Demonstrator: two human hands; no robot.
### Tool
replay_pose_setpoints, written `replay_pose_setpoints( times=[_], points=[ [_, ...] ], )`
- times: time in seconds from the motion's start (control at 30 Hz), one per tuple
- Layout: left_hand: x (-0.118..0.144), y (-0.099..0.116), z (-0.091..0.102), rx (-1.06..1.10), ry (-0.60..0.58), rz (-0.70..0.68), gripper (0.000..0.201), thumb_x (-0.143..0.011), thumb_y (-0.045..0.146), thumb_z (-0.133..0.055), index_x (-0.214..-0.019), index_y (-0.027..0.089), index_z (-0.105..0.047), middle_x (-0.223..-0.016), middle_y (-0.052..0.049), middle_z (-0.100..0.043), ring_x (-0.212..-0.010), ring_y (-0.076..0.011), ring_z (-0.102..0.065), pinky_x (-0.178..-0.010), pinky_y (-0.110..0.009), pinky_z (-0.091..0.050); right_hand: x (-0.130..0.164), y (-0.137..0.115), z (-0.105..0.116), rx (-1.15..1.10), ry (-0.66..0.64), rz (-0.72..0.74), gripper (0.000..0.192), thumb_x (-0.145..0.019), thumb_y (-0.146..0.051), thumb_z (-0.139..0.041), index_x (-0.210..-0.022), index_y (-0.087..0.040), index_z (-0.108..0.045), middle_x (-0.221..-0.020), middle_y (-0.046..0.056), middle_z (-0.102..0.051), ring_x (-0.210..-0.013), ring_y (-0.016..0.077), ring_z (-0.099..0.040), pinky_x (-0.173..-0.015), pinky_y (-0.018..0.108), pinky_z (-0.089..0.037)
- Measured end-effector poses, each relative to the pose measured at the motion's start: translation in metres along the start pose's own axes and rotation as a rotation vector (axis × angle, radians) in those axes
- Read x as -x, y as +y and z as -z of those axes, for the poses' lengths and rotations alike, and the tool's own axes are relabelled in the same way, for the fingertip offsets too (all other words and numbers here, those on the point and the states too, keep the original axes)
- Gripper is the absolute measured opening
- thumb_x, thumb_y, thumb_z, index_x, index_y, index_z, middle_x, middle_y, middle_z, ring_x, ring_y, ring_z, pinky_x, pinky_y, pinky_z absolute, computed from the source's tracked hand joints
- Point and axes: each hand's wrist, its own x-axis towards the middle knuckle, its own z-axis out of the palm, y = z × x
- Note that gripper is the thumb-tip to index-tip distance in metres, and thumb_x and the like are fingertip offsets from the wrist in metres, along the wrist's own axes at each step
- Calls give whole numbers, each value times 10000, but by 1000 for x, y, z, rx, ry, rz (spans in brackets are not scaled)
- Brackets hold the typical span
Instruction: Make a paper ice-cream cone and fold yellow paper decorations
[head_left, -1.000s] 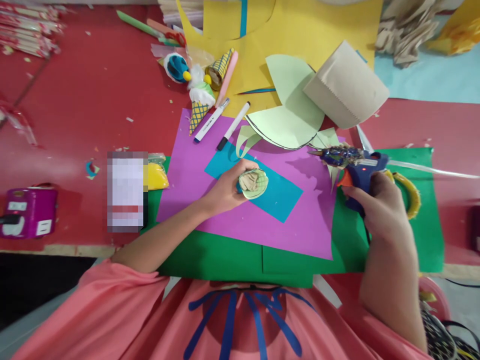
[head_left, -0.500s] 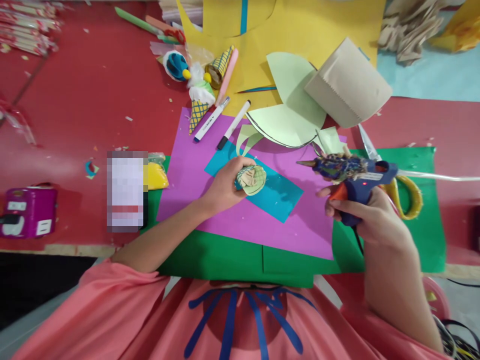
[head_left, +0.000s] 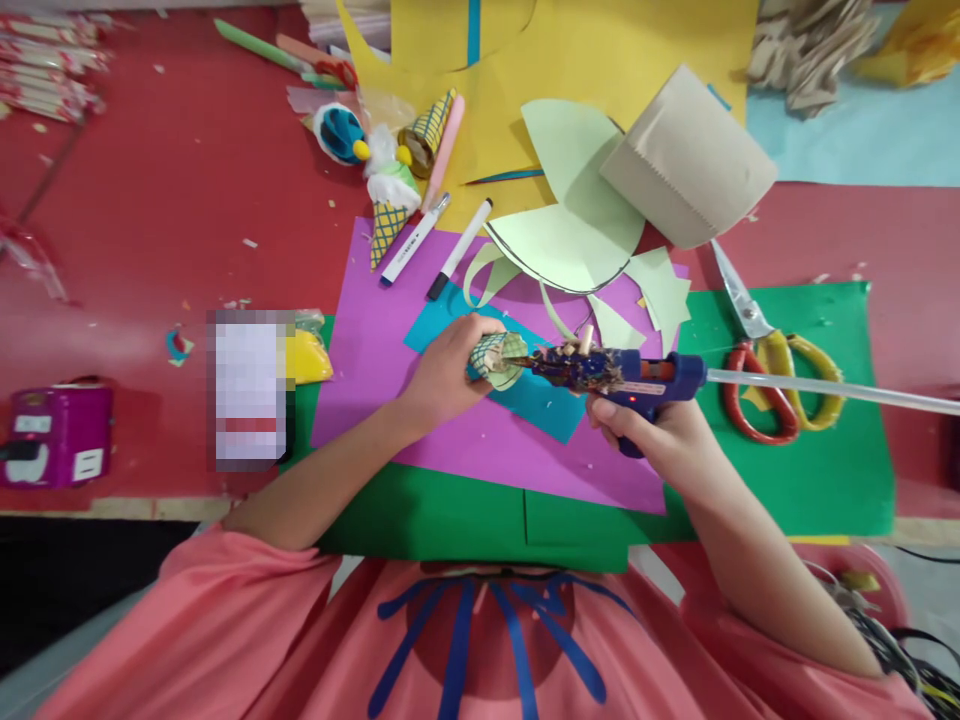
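My left hand (head_left: pixel 442 372) grips a small paper cone (head_left: pixel 496 356) with a checked pattern and a pale green rim, held over the blue paper (head_left: pixel 525 392) on the purple sheet (head_left: pixel 390 330). My right hand (head_left: pixel 656 430) holds a blue glue gun (head_left: pixel 637 375), its crusted nozzle touching the open end of the cone. A clear glue stick (head_left: pixel 832 390) sticks out of the gun's back to the right.
Scissors (head_left: pixel 765 365) with red and yellow handles lie on the green sheet (head_left: pixel 817 480) at right. Two markers (head_left: pixel 435 240), finished paper cones (head_left: pixel 390 205), pale green cut-outs (head_left: pixel 577 220) and a brown paper bag (head_left: pixel 686 160) lie beyond. A purple device (head_left: pixel 52 435) sits at far left.
My right hand has swung the glue gun left, from above the green sheet to the cone. The scissors that it hid now show. My left hand stayed in place with the cone.
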Motion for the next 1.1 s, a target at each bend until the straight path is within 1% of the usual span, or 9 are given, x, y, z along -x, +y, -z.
replay_pose_setpoints(
  times=[0.07,0.23,0.37,0.5,0.63,0.7,0.83,1.0,1.1],
  points=[
    [0,0,0,-6,6,-15,359,-722,138,-625,-1042,241,-501,-964,-38,-662,-901,-203,-657,-740,-309,-534,-1,-1,-3,21,3,31,249,-823,-412,-653,-784,-168,-616,-536,-36,-527,-473,93,-464,-455,232,-378],
    [0,0,1,6,13,-22,343,-727,136,-617,-1039,236,-516,-954,-29,-654,-894,-194,-643,-746,-311,-534,-3,-1,-6,52,39,70,245,-811,-408,-659,-791,-163,-652,-506,-39,-510,-456,96,-437,-430,233,-366],
    [0,0,1,12,11,-12,323,-738,144,-616,-1033,237,-522,-946,-22,-648,-880,-190,-637,-736,-306,-529,-2,-3,-5,61,44,74,241,-810,-392,-667,-855,-156,-685,-542,-26,-550,-476,103,-463,-450,236,-381],
    [0,0,2,12,15,-13,354,-718,130,-640,-1036,234,-523,-948,-27,-651,-876,-188,-636,-735,-301,-526,-1,-4,-5,54,24,89,248,-816,-373,-667,-923,-152,-701,-625,-11,-617,-485,92,-470,-465,233,-391],
    [0,1,2,-7,-7,-9,370,-720,131,-651,-1049,232,-517,-965,-28,-650,-889,-190,-634,-744,-308,-529,0,-3,-6,29,20,72,258,-805,-393,-689,-891,-150,-709,-718,11,-670,-533,92,-505,-495,230,-417],
    [-1,1,3,-15,-3,-24,374,-716,126,-655,-1046,232,-513,-959,-24,-649,-882,-188,-634,-736,-304,-529,-1,-3,-6,19,16,58,265,-801,-401,-694,-879,-148,-709,-701,11,-664,-539,96,-512,-495,230,-419],
    [-1,0,3,-16,7,-75,362,-719,112,-645,-1033,232,-510,-938,-21,-647,-860,-182,-635,-710,-288,-523,-4,-4,-7,26,4,85,246,-810,-380,-684,-871,-142,-695,-633,-7,-619,-491,82,-468,-486,229,-409],
    [-1,0,2,8,-11,-25,343,-730,117,-630,-1031,236,-516,-960,-22,-646,-903,-192,-639,-766,-305,-522,-6,-2,-8,8,-33,93,239,-826,-381,-659,-806,-143,-661,-603,-9,-593,-479,80,-460,-466,223,-400],
    [0,0,2,10,-18,-17,347,-727,125,-637,-1033,238,-518,-965,-18,-645,-913,-191,-638,-776,-304,-522,-5,-2,-9,10,-32,94,245,-824,-382,-658,-838,-137,-669,-611,-6,-600,-474,79,-458,-457,220,-397]
  ],
)
